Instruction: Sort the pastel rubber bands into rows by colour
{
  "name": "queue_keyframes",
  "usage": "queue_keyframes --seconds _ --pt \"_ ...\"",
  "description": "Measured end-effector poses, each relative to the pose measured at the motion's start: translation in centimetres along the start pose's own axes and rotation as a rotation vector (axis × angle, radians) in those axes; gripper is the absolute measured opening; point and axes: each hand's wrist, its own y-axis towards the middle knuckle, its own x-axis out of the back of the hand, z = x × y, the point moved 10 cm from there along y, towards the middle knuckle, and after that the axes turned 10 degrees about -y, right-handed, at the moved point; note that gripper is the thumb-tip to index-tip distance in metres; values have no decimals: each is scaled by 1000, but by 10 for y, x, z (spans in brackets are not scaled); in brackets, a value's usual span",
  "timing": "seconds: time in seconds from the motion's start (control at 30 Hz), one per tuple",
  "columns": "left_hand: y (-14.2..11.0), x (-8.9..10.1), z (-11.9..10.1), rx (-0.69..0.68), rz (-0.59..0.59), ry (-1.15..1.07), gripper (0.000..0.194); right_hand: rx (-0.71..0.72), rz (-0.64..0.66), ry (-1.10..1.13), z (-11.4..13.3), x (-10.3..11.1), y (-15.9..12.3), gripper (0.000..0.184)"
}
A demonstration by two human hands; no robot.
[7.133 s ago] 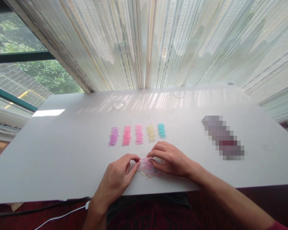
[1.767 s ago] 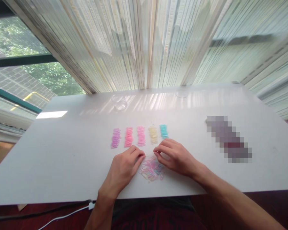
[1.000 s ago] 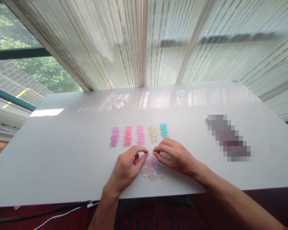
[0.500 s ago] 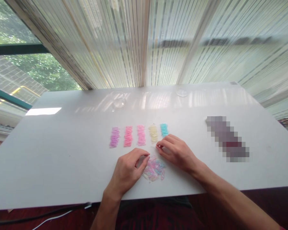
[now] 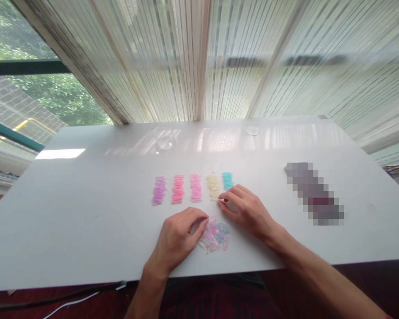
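My left hand (image 5: 182,232) is closed in a pinch, thumb and forefinger meeting at the upper left edge of a loose pile of thin pastel loops (image 5: 216,237). What it pinches, if anything, is too small to tell. My right hand (image 5: 248,210) is also pinched, its fingertips at the lower end of the pale yellow row of loops (image 5: 213,186), on a thin yellow loop. Beside that row lie a turquoise row (image 5: 227,179), partly behind my right hand, a light pink row (image 5: 196,188), a coral pink row (image 5: 177,189) and a purple row (image 5: 158,190).
The white table (image 5: 86,212) stands against a striped curtain (image 5: 153,57). Clear round pieces (image 5: 166,142) lie at the back, with another clear disc (image 5: 252,130) further right. A pixelated object (image 5: 314,192) lies at right. Cables (image 5: 73,301) run below the front left edge.
My right hand has moved away from my left, up and slightly right to the yellow row's lower end. My left hand has moved from above the pile down to its upper left edge.
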Motion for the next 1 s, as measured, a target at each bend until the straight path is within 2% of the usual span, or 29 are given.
queue_keyframes --seconds 0.47,0.77,0.83,0.93,1.0 --pt "-1 -1 -6 -49 9 17 7 -33 -18 26 -3 1 -1 7" --pt "-2 0 0 -15 24 -44 12 -60 -167 139 -10 22 6 12" --pt "-5 3 2 12 32 -61 16 -47 -109 176 -8 25 7 12" --pt "-11 8 4 27 44 -86 25 -17 119 183 6 19 2 8" --pt "-16 10 4 34 45 -79 26 -71 163 208 11 20 -8 10"
